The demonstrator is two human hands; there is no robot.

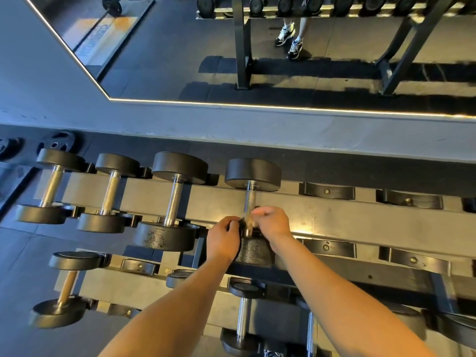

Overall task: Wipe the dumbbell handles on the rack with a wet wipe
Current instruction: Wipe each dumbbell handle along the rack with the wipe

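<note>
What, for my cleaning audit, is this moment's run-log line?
step: wiping | target: dumbbell handle | left hand, right hand: hold wipe around it

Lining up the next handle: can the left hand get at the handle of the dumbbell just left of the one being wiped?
Probably yes: that handle is bare and sits just beside the left hand, with nothing between them.

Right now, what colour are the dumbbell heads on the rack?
Black dumbbell heads, clearest in head view.

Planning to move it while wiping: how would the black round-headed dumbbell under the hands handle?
Likely heavy: the black round-headed dumbbell has thick heads. Its knurled steel handle probably resists slipping. Round heads might roll, but the rack's black cradles seem to seat it.
</note>
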